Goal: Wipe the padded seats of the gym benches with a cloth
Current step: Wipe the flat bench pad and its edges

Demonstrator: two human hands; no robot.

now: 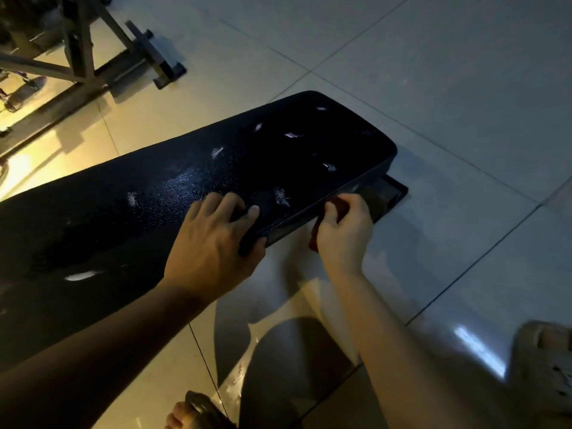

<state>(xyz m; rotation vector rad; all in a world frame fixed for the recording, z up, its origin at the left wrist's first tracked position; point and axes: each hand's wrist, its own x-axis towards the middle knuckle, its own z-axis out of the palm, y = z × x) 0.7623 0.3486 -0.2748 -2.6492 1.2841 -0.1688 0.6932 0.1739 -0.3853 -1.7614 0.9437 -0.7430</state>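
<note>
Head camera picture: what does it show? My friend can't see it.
A right hand holds a dark red cloth against the side of a black padded bench seat while the left hand grips its near edge. White scuffs mark the padding.

Long black textured padded bench seat (pixel 216 168) ran from 9 o'clock toward 2 o'clock, pale scuffs scattered over top. Left hand (pixel 213 243) gripped seat's near edge just below centre: fingers curled on top, thumb against side. Right hand (pixel 343 230), at 3 o'clock of left, pinched dark red cloth (pixel 313 241) against seat's side edge. Dark flat base plate (pixel 391 193) showed under seat's end. Grey metal equipment frame (pixel 80 57) stood at 10 o'clock on glossy pale tiled floor (pixel 433 88). Pale sandalled foot (pixel 548 351) at 4 o'clock; second foot (pixel 192 411) at 6 o'clock.
</note>
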